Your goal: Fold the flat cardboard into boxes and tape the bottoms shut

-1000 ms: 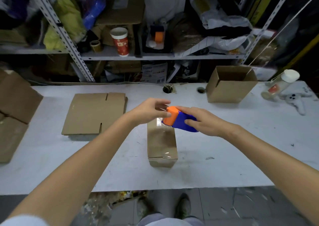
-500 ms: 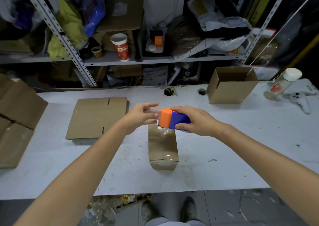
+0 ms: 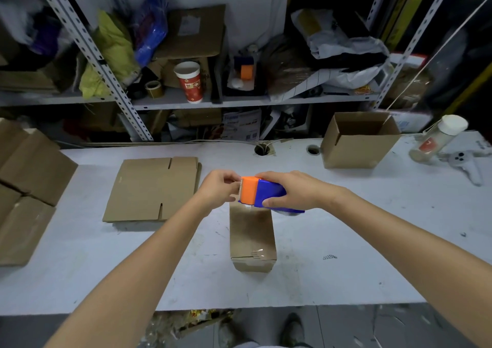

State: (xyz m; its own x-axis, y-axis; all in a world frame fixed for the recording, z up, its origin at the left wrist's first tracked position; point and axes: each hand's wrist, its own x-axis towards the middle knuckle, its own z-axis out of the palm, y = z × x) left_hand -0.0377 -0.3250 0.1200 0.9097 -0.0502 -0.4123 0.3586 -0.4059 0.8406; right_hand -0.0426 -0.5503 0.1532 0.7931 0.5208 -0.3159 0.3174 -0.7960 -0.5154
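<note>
Orange-and-blue tape dispenser (image 3: 262,193) hides the far end of the narrow cardboard box (image 3: 251,238), which lies mid-way along the white table (image 3: 346,254) with clear tape glinting on its top. The right hand (image 3: 292,190) reaches in from the right, its fingers wrapped over the blue body and its thumb on the near side. The left hand (image 3: 219,188) curls its fingers against the orange toothed end; whether it pinches tape cannot be made out. Flat cardboard (image 3: 151,188) lies apart, left of the hands.
</note>
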